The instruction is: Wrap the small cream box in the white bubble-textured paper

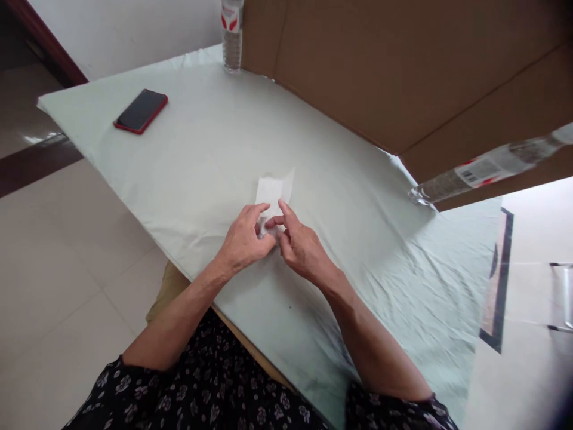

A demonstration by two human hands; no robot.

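Note:
A small sheet of white paper (270,190) lies on the pale green cloth, with one creased corner lifted at its upper right. My left hand (245,237) is at the paper's lower left, fingers curved around its near edge, index finger and thumb reaching inward. From the right, my right hand (299,240) meets the same edge with bent fingers, its index fingertip on the sheet. Between the hands the near part of the paper looks crumpled and is partly covered by the fingers. The two hands almost touch at the thumbs.
Far left on the cloth-covered table (201,137) lies a phone (142,110) in a red case. A large brown cardboard panel (358,65) stands behind, with a clear water bottle (231,39) at its left end and another bottle (483,170) at its right.

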